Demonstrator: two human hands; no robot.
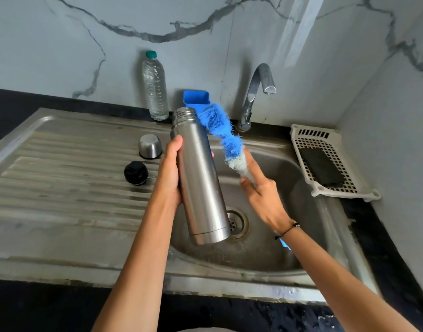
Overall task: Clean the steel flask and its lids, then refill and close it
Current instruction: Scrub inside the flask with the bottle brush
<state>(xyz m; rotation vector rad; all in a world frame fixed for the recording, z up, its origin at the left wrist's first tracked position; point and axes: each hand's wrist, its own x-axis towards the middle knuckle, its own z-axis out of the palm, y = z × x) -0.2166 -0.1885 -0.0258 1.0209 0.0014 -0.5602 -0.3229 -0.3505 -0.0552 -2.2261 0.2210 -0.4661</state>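
Home kitchen: steel sink (265, 259) with drainboard, tap (256, 92), marble-look wall.

wall (62, 44): grey-veined marble | counter (385, 248): black; sink (62, 212): steel

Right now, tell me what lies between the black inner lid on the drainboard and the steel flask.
In the head view, only the left hand that grips the steel flask lies between it and the black inner lid; the rest is bare ribbed drainboard.

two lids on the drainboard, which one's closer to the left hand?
The steel cup lid, sitting open side down just beside the left hand. The black stopper lies farther left on the drainboard.
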